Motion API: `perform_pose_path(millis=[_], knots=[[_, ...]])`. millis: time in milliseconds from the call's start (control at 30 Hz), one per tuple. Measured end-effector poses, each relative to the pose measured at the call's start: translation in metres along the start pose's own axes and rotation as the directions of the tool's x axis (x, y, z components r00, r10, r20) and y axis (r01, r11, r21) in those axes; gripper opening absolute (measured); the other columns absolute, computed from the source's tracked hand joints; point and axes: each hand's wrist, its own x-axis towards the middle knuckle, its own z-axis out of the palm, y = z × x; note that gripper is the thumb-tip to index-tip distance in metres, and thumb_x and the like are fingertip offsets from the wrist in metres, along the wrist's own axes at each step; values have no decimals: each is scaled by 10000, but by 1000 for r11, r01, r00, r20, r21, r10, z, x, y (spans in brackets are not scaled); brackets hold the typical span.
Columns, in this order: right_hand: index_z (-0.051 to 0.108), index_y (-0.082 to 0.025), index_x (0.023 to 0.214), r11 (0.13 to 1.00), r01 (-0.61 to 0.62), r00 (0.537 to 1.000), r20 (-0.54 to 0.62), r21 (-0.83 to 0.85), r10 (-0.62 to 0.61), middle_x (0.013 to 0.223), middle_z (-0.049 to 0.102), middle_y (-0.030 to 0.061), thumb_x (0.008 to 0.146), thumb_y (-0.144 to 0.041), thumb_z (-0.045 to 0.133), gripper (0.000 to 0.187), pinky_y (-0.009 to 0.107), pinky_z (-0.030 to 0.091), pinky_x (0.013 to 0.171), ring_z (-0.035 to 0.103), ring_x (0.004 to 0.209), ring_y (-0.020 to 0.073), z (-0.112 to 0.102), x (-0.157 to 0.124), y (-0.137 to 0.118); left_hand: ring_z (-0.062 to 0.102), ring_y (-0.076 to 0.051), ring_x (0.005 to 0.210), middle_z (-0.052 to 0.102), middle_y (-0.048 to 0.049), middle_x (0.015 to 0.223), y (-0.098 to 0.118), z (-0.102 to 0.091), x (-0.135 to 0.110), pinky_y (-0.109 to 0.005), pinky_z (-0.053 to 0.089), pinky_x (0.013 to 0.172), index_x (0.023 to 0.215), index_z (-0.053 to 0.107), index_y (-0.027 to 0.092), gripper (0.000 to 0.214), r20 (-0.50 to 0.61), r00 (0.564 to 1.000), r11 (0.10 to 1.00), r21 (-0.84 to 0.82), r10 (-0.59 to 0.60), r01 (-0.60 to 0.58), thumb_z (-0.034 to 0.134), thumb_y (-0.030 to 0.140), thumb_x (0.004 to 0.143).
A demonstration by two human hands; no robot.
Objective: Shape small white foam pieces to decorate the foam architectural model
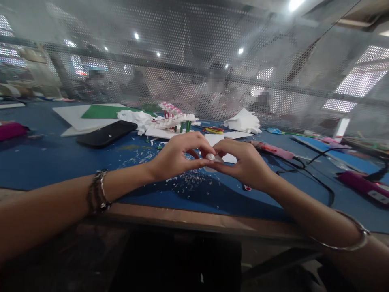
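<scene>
From where I stand, both bare hands meet at the middle of the frame, raised over the counter (127, 156). Between them, slightly right of center, is a small white roll (210, 156), its rounded end turned toward the wearer. The left hand (172, 156) comes in from the left and pinches it, forefinger above and thumb below. The right hand (251, 162) comes from the other side, its thumb and forefinger pressed together around the roll's right part. So the piece lies right of the left fingers and left of the right ones; neither hand is clearly nearer, since both touch it. Its long axis is hard to read, as the fingers cover much of it, though a pale part seems to run toward the right hand.

Beneath and behind, a white paper piece (230, 158) shows by the right fingers, and white shavings (190, 182) are scattered below the hands. A black smartphone (107, 134) lies left of center, in front of a green sheet (100, 111). Behind the hands stands a cluster of pink-edged white pieces (170, 108), and to the right lies a pink-handled corded tool (275, 150).
</scene>
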Motion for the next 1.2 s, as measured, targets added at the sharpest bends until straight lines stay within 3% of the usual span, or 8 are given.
perform_pose_path(millis=[200, 1033, 1200], knots=[[505, -159, 670, 999, 42, 999, 17, -19, -41, 642, 545, 12, 764, -262, 529, 142, 211, 374, 563, 486, 612, 102, 1, 0, 1, 533, -101, 690, 566, -42, 746, -1, 1, 0, -221, 448, 589, 787, 606, 130, 72, 7, 992, 990, 63, 126, -127, 594, 148, 719], [476, -172, 679, 993, 102, 994, 42, -51, -100, 678, 529, 17, 759, -235, 526, 113, 224, 372, 576, 473, 646, 118, 4, -1, 6, 522, -96, 703, 542, -24, 753, -1, 1, 2, -222, 449, 638, 759, 572, 150, 34, 69, 981, 978, 93, 183, -189, 586, 146, 729], [487, -164, 663, 999, 44, 998, 44, -19, -44, 668, 545, 23, 767, -274, 525, 156, 230, 375, 582, 483, 643, 119, 5, -1, 5, 516, -109, 717, 534, -30, 772, -2, 0, 2, -227, 444, 636, 808, 567, 138, 201, 104, 980, 975, 128, 171, -183, 661, 241, 664]])
